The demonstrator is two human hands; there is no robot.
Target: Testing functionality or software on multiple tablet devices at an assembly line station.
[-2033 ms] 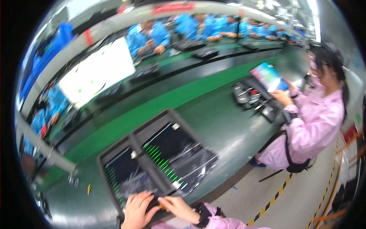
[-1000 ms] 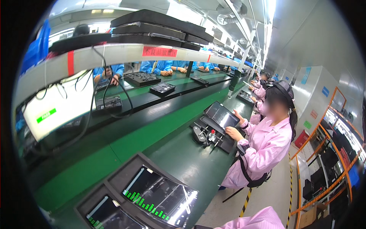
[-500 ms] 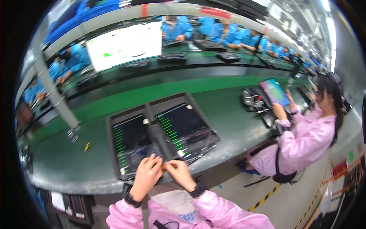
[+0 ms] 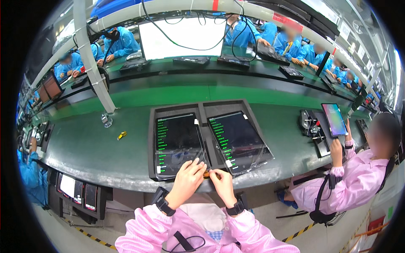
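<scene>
1. Left tablet (image 4: 179, 135) lies in the left bay of a dark foam tray (image 4: 219, 108). Long axis runs away from the wearer, near upright in view; screen up.
2. Right tablet (image 4: 240, 139) is in the right bay, set askew: far end leans left, near end swings right, its near right corner out over the tray's side.
3. Both screens black, a column of green text lines down each left side. Pale stickers at corners; glossy clear film wrinkled toward the near ends.
4. Left hand (image 4: 187, 181) lies across the left tablet's near right corner, fingers extended; cannot tell whether it grips. Right hand (image 4: 222, 184) curled close beside it, fingertips at a small yellow piece (image 4: 206, 174) by the tray's near edge; firm hold unclear.
5. Worktop (image 4: 282, 126) dark green, slightly shiny. Yellow scrap (image 4: 122, 135) to the left.
6. Beyond: bright white monitor (image 4: 181, 40), row of workers in blue. At right, a pink-clad co-worker (image 4: 350, 177) holds a lit tablet (image 4: 333, 120).
</scene>
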